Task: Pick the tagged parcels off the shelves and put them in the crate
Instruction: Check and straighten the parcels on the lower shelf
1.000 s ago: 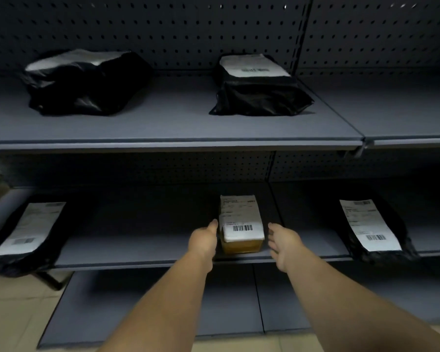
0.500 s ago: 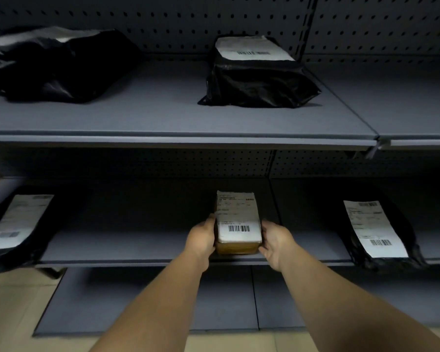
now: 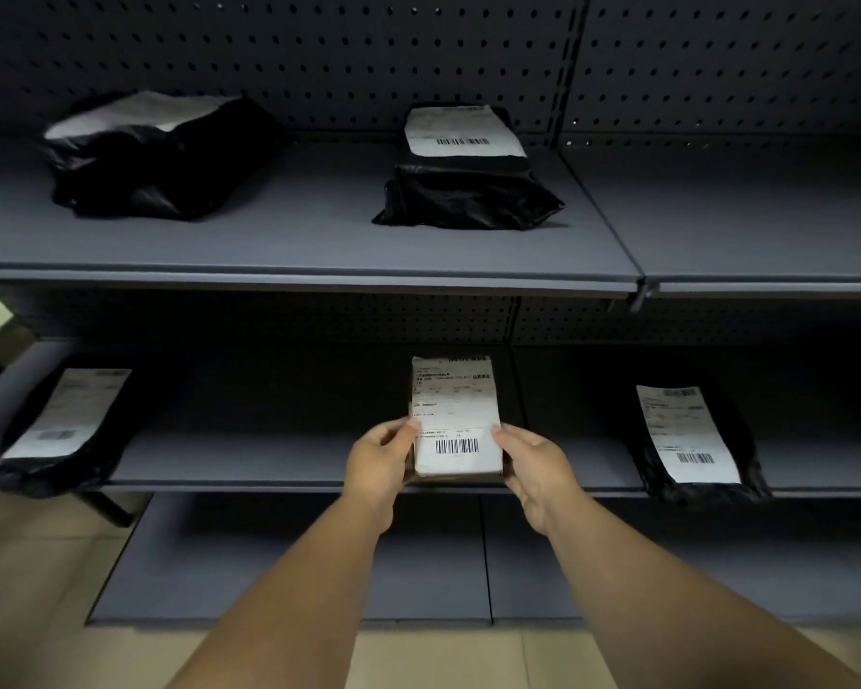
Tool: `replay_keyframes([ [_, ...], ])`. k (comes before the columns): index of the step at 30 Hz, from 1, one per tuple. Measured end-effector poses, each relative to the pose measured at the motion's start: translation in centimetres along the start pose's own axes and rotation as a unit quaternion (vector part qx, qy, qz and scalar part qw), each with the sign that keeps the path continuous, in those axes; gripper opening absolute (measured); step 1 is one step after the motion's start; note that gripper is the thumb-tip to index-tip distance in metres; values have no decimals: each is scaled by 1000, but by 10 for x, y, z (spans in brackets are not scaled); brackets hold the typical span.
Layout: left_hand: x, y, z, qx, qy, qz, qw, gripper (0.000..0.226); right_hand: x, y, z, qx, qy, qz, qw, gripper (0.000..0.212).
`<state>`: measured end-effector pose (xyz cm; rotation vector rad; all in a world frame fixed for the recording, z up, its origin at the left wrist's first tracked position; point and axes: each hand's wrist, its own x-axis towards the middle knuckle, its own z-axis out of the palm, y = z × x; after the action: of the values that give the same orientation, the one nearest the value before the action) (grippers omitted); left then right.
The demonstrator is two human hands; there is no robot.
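A small brown box parcel with a white barcode label (image 3: 456, 415) is at the front of the middle shelf (image 3: 269, 469), tilted up toward me. My left hand (image 3: 379, 464) grips its left side and my right hand (image 3: 533, 469) grips its right side, thumbs on the label. Black bag parcels with white labels lie on the same shelf at the left (image 3: 61, 430) and right (image 3: 692, 440). Two more black bag parcels sit on the upper shelf, one left (image 3: 155, 156), one at centre (image 3: 468, 171). No crate is in view.
The upper shelf edge (image 3: 319, 281) juts out above my hands. A pegboard back wall (image 3: 319, 52) closes the unit. A low bottom shelf (image 3: 289, 559) lies under my forearms, with tan floor tiles (image 3: 26, 589) in front.
My hands closed in from either side of the box parcel and took hold of it. The box's front end has since tilted up off the shelf toward me.
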<state>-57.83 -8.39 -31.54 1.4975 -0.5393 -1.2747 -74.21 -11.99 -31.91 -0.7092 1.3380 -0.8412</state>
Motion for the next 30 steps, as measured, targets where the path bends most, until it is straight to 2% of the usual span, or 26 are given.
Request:
replay_keyframes([
  [6,-26,-2,-3,-7,-8,30,999,12,-28,4,-10,7,-34,-33,999,12],
  [17,-41,-10,-8,-15,-21,45,999,13,-49,6,-20,25,-68,-54,996,18],
  [30,-14,-8,-7,4,-13,40,999,14,-30,0,-9,23,-50,-45,997,16],
])
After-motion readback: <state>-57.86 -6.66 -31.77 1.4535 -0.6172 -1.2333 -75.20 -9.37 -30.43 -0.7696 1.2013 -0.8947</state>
